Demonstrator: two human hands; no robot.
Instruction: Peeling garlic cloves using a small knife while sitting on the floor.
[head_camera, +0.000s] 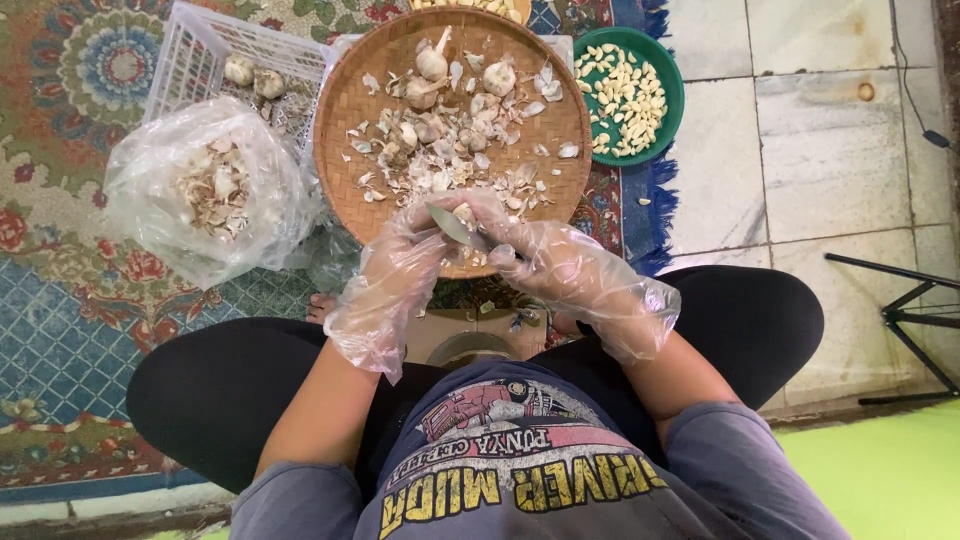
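Both hands wore loose clear plastic gloves and met over the near rim of a round woven tray (345, 120). In the right hand (560, 265), closed around its handle, was a small knife (450, 225); its blade lay on a slant, tip pointing up and to the left, long axis running from the right fist toward the left fingers. In the left hand (400, 265), curled shut, was a garlic clove (464, 214), pinched just beside the blade; the clove was too hidden to tell which way it pointed. One tray lay ahead, holding about eight whole or part garlic bulbs (432, 63) among many loose papery skins. One green bowl (675, 100) stood touching the tray's right edge, filled with peeled cloves too many to count. One white plastic crate (200, 50) sat at the tray's left with two bulbs showing inside, and one clear plastic bag (150, 180) of dry skins lay in front of it. All of this rested on the floor: a patterned rug (60, 300) in red, blue and green with a blue fringe, and pale stone tiles (800, 120) to the right. One black stand leg (900, 300) crossed the tiles. The person sat cross-legged in black trousers and a grey printed shirt.
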